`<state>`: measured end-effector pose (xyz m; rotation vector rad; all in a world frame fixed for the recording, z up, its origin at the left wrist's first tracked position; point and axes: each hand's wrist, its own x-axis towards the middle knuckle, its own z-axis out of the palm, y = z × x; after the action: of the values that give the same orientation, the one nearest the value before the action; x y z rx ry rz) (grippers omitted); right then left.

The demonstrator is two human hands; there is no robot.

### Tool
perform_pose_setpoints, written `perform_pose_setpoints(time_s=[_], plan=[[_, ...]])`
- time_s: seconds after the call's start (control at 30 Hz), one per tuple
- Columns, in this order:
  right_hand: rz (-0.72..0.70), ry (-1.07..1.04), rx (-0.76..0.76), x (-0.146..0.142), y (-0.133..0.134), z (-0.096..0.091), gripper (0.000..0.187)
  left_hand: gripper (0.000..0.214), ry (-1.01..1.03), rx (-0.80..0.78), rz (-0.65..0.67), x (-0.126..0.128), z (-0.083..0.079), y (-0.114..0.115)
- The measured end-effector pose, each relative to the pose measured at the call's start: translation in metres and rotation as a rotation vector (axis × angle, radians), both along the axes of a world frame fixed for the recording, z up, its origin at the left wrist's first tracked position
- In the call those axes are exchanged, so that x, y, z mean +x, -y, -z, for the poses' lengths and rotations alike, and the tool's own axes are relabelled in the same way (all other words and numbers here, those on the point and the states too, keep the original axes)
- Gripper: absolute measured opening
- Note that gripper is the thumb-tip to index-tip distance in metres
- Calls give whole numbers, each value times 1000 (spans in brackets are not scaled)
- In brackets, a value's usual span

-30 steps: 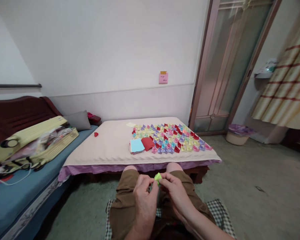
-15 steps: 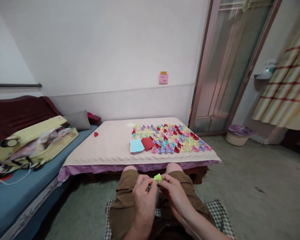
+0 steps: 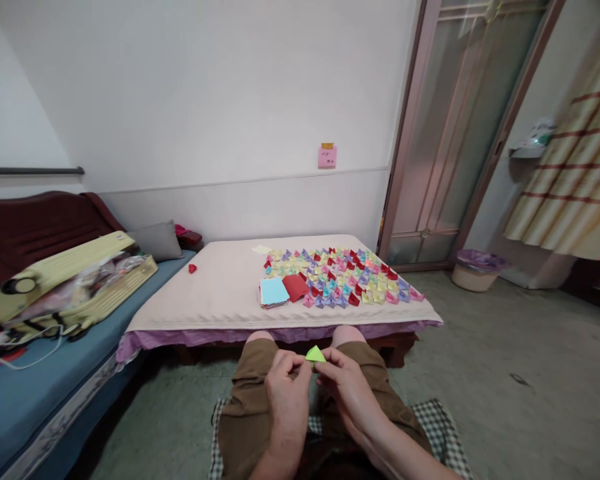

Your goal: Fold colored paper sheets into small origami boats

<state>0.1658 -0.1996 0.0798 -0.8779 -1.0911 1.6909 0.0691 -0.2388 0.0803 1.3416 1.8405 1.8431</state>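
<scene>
Between my hands, above my lap, is a small piece of lime-green folded paper (image 3: 315, 355) with a pointed top. My left hand (image 3: 289, 383) pinches its left corner between thumb and fingers. On the other side, my right hand (image 3: 347, 383) grips the right corner, fingertips closed on it. On the table in front lie a stack of square paper with a light blue sheet (image 3: 274, 292) on top and red paper (image 3: 295, 288) beside it. Rows of folded paper pieces (image 3: 340, 275) in many colours cover the table's right part.
A low table (image 3: 220, 287) with a pale cover stands before my knees. One red folded piece (image 3: 193, 269) lies at its left. Left of it is a sofa (image 3: 55, 373) bearing an open yellow suitcase (image 3: 100, 287). A waste bin (image 3: 475, 272) stands at right.
The green paper has turned in my fingers and now shows a pointed triangular shape instead of a squarer one. Both hands stay almost in place.
</scene>
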Motion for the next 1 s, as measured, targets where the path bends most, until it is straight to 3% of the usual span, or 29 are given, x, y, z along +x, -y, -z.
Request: perform_pose_setpoints(time_s=[0.37,0.8,1.0], plan=[[58,121,144,7,-9,2,4,14,-33,-18,-19,-1,6,-2],[60,159,178,8,-13,2,4,12,-62,-28,11,1,6,-2],[42,137,137,11,-17,2,2,13,-17,-53,157,2,-2,4]])
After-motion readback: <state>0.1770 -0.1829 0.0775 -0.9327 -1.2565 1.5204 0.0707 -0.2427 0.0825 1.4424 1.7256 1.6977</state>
